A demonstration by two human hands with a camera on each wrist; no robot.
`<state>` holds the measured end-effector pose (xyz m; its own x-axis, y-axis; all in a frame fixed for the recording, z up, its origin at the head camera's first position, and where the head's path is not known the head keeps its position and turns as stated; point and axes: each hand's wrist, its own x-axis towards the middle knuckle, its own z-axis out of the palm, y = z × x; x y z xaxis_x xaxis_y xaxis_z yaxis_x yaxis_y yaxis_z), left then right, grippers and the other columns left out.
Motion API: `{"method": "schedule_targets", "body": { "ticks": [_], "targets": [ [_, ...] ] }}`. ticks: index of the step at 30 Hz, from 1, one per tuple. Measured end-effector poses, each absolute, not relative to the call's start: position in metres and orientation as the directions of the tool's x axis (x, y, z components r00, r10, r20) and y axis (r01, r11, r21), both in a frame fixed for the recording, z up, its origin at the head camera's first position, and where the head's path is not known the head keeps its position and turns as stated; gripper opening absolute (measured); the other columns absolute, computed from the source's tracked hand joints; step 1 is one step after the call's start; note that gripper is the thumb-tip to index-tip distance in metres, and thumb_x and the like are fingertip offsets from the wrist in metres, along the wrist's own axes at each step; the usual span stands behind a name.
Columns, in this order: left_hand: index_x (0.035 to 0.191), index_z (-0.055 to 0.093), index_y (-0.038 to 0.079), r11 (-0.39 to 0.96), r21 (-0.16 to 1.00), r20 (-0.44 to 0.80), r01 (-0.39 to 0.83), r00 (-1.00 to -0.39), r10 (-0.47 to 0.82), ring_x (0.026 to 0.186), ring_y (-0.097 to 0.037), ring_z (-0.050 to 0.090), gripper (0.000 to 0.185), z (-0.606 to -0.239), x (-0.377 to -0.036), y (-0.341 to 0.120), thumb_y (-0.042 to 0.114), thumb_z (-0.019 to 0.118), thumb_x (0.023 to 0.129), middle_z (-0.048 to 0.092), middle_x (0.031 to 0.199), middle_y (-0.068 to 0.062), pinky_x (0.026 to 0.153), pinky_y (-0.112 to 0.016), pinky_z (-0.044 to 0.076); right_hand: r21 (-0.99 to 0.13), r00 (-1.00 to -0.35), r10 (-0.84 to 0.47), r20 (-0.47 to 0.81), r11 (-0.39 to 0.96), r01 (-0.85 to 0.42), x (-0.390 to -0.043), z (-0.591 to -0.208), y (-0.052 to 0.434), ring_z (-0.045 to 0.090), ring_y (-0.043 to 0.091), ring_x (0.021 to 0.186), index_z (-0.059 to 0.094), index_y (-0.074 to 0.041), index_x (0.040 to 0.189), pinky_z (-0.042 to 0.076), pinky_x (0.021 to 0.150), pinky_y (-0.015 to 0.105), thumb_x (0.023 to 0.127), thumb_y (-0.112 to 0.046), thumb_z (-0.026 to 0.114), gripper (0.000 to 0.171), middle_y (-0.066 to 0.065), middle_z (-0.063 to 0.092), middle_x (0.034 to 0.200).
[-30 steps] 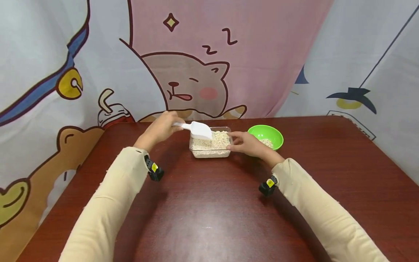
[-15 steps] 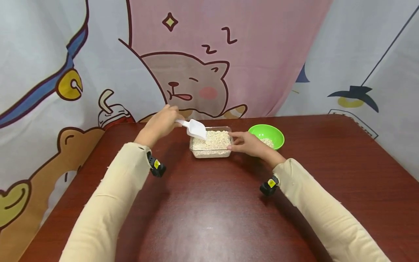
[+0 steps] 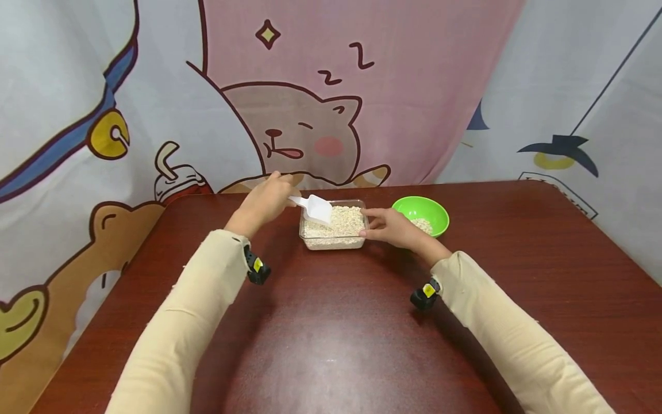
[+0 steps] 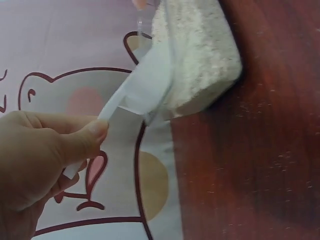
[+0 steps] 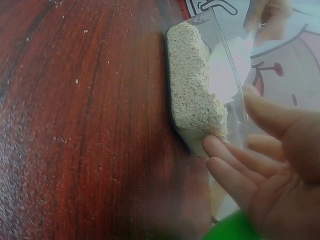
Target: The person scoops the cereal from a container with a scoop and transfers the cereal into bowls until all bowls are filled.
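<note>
Left hand (image 3: 264,198) is gripping the handle of a white scoop (image 3: 316,208), thumb and curled fingers pinched round it. The blade is tilting down into the near-left part of a clear box (image 3: 333,241) full of oats (image 3: 338,221); the tip is touching the oats, but whether it is carrying any cannot be told.

Right hand (image 3: 388,226) is resting against the box's right wall, at 3 o'clock of it, fingers fairly straight and steadying it rather than wrapping it; the right wrist view shows the fingertips (image 5: 220,150) touching the clear wall.

A green bowl (image 3: 432,210) is sitting just beyond the right hand, at about 2 o'clock from the box, with a small heap of oats already lying in it.

Judging progress: some oats are already sitting in the bowl, the box is nearly full, and the bowl is mostly empty. Scooping looks early on, with the present scoop just entering the oats.

All is standing toward the far edge of a dark red table (image 3: 331,345).
</note>
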<state>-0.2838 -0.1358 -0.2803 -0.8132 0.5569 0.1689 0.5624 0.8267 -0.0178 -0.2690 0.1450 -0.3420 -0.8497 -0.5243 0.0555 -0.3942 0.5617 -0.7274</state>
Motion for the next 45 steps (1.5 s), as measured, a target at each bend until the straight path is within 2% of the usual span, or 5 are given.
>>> {"method": "schedule_targets", "body": {
  "ticks": [10, 16, 22, 30, 45],
  "targets": [
    [0.094, 0.072, 0.008, 0.796, 0.048, 0.211, 0.604, -0.785, 0.583, 0.085, -0.027, 0.046, 0.014, -0.301, -0.284, -0.133, 0.011, 0.066, 0.082, 0.056, 0.089, -0.008, 0.076, -0.036, 0.039, -0.729, -0.850, -0.523, 0.062, 0.558, -0.396, -0.270, -0.344, 0.144, 0.062, 0.029, 0.091, 0.042, 0.010, 0.131, 0.048, 0.073, 0.033, 0.084, -0.013, 0.067, 0.058, 0.022, 0.065, 0.097],
    [0.098, 0.071, 0.002, 0.745, 0.245, 0.242, 0.620, -0.783, 0.573, 0.087, -0.029, 0.049, 0.019, -0.317, -0.286, -0.138, 0.008, 0.067, 0.081, 0.056, 0.083, -0.009, 0.082, -0.038, 0.037, -0.724, -0.854, -0.517, 0.055, 0.569, -0.391, -0.270, -0.344, 0.143, 0.062, 0.028, 0.091, 0.042, 0.008, 0.132, 0.048, 0.075, 0.034, 0.084, -0.013, 0.067, 0.059, 0.020, 0.065, 0.098],
    [0.097, 0.071, 0.000, 0.683, 0.349, 0.286, 0.642, -0.767, 0.574, 0.078, -0.026, 0.051, 0.019, -0.332, -0.290, -0.140, 0.006, 0.068, 0.079, 0.057, 0.078, -0.008, 0.075, -0.037, 0.038, -0.733, -0.860, -0.510, 0.035, 0.571, -0.369, -0.269, -0.345, 0.142, 0.062, 0.027, 0.092, 0.042, 0.005, 0.133, 0.048, 0.075, 0.035, 0.084, -0.014, 0.067, 0.059, 0.019, 0.065, 0.099],
    [0.101, 0.068, -0.005, 0.655, 0.351, 0.307, 0.669, -0.743, 0.595, 0.077, -0.027, 0.051, 0.023, -0.335, -0.290, -0.134, 0.004, 0.068, 0.079, 0.057, 0.078, -0.010, 0.075, -0.037, 0.038, -0.719, -0.857, -0.513, 0.047, 0.578, -0.385, -0.270, -0.345, 0.143, 0.062, 0.027, 0.091, 0.042, 0.007, 0.132, 0.049, 0.076, 0.036, 0.083, -0.013, 0.067, 0.059, 0.020, 0.065, 0.100],
    [0.097, 0.070, -0.002, 0.660, 0.324, 0.223, 0.678, -0.733, 0.643, 0.083, -0.027, 0.053, 0.019, -0.326, -0.284, -0.126, 0.004, 0.067, 0.080, 0.058, 0.084, -0.010, 0.080, -0.037, 0.039, -0.738, -0.858, -0.511, 0.054, 0.558, -0.379, -0.272, -0.344, 0.144, 0.062, 0.029, 0.093, 0.043, 0.007, 0.132, 0.049, 0.075, 0.035, 0.083, -0.011, 0.068, 0.058, 0.022, 0.063, 0.103]
  ]
}}
